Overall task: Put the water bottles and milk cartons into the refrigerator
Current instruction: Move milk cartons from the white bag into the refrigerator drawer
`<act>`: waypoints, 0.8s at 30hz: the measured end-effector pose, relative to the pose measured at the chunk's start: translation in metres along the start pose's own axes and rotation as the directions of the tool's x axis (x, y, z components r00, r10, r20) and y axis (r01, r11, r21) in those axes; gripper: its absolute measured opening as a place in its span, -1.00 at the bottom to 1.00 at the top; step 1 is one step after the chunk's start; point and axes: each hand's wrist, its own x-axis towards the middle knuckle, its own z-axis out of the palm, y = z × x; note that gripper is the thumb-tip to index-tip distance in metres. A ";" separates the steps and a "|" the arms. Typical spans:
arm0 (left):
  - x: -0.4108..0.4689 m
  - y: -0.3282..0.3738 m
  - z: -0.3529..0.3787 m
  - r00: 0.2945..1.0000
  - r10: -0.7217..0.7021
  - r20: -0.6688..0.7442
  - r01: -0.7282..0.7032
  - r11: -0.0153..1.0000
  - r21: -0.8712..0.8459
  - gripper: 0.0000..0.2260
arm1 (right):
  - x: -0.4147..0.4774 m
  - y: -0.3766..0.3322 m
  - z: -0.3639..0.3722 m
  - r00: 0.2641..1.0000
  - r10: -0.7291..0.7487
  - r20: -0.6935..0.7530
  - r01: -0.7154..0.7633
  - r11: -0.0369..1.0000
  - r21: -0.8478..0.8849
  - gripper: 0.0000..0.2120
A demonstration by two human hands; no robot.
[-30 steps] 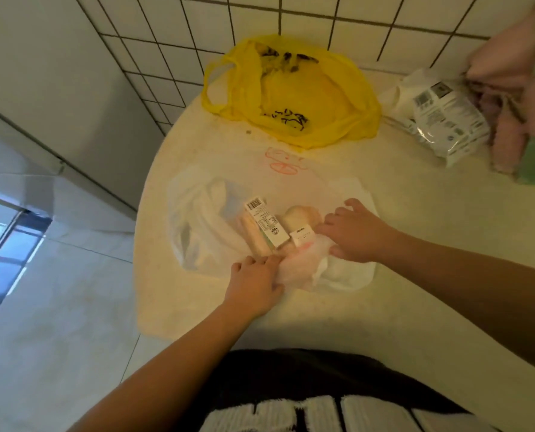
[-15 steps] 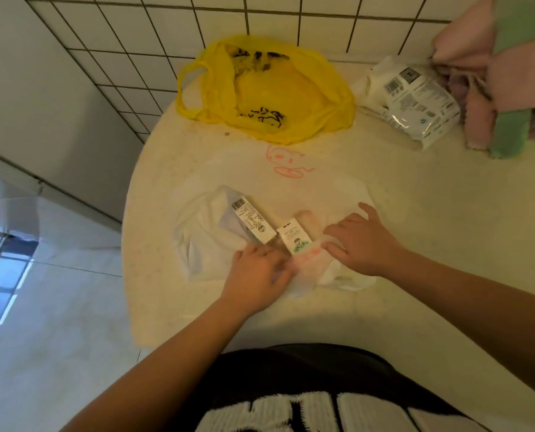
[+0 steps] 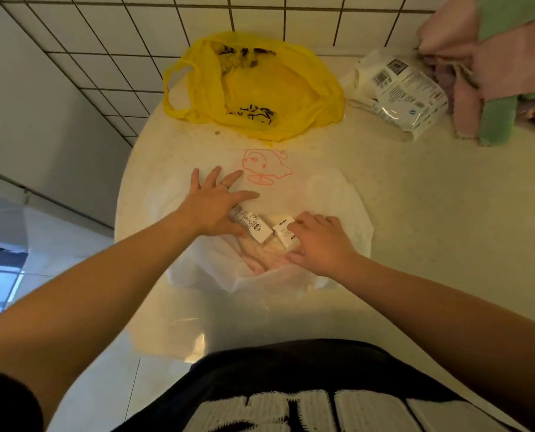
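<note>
Bags and packs sit on a pale counter (image 3: 416, 244) by a tiled wall, and no fridge shows anywhere. A thin white bag (image 3: 338, 201) with a red drawing (image 3: 264, 166) on it lies flat in front of the person. Two small boxes with printed labels lie close together at the bag's near end, among its crumpled plastic. They may be the milk cartons, but the print is too small to tell. The left hand (image 3: 211, 207) lies spread on the bag with its fingers straight and apart, and its palm side rests over the end of the first box (image 3: 255, 227). The right hand (image 3: 317, 241) has its fingers bent down on the second box (image 3: 283, 232) and the bag. I cannot tell if it is pinching the box or just touching it. No water bottles can be seen. Farther back there is a yellow bag (image 3: 260, 88), a white packet (image 3: 406, 95) with bar codes, and pink and green towels (image 3: 494, 73). So I think the job is only at its start: nothing is lifted yet. The boxes must come out of the bag, the bottles must be found, and all of it must go to the fridge.
</note>
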 end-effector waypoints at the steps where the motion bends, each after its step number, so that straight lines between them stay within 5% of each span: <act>1: 0.004 -0.002 0.001 0.998 0.024 0.055 -0.025 1.000 0.015 -0.23 | 0.001 -0.001 0.001 1.000 0.019 -0.006 -0.019 1.000 0.005 -0.43; 8: 0.022 0.001 0.027 0.969 0.164 0.183 -0.146 0.983 -0.107 -0.39 | 0.007 -0.011 0.011 0.980 0.198 0.011 -0.198 0.975 0.098 -0.46; 14: 0.022 0.004 0.030 0.980 0.180 0.086 -0.163 0.972 -0.171 -0.57 | 0.019 -0.025 0.013 0.928 0.366 0.072 -0.373 0.921 0.111 -0.40; 19: 0.006 0.011 0.049 0.926 0.307 -0.221 -0.311 0.950 0.015 -0.63 | 0.030 -0.033 0.017 0.888 0.446 0.114 -0.456 0.886 0.087 -0.39; 24: 0.004 0.019 0.046 0.938 0.253 -0.238 -0.271 0.961 -0.047 -0.67 | 0.033 -0.026 0.009 0.868 0.478 0.135 -0.497 0.829 0.255 -0.42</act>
